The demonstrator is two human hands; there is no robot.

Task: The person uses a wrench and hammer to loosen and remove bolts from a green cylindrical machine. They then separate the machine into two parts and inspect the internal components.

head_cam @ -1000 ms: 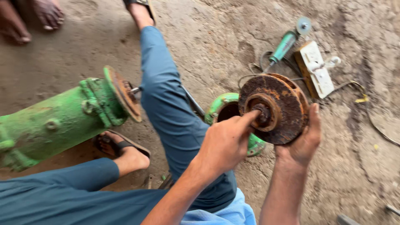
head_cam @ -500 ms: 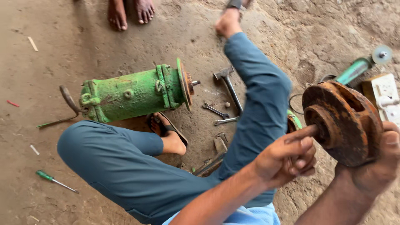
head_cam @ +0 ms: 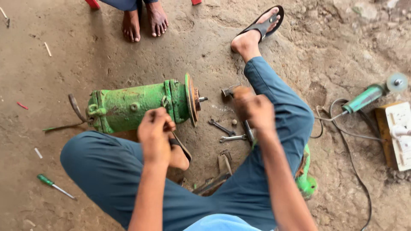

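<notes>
A person sits on a dirt floor (head_cam: 77, 55) beside a green electric motor (head_cam: 137, 107) lying on its side, its rusty flange and shaft facing right. The left hand (head_cam: 156, 134) hovers just in front of the motor housing, fingers curled inward, apparently pinching something too small to make out. The right hand (head_cam: 252, 107), blurred, is loosely clenched above a hammer (head_cam: 239, 111) and two wrenches (head_cam: 227, 132) lying on the ground. A green angle grinder (head_cam: 372, 96) rests well to the right; a green-handled screwdriver (head_cam: 53, 185) lies at lower left.

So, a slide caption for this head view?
Seated person's left hand hovers beside a green cylindrical motor housing; right hand reaches above spanners.
</notes>
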